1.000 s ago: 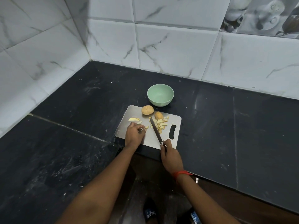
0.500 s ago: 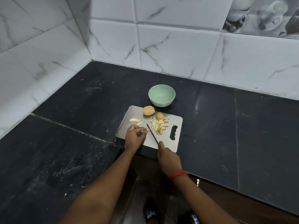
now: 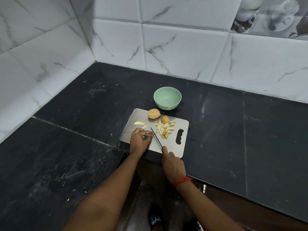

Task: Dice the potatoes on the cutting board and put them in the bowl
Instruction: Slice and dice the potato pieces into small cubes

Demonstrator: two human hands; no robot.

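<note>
on slipper, lettering illegible; right hand grips knife

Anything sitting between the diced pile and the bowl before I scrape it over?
Yes. Two potatoes sit at the far edge of the board, between the diced pile and the bowl: the smaller potato right against the pile, the larger potato to its left.

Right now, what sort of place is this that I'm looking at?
Most likely a home kitchen, at a corner of the worktop: a dark stone countertop meets white marbled wall tiles, and a cutting board with diced potato sits by a green bowl.
</note>
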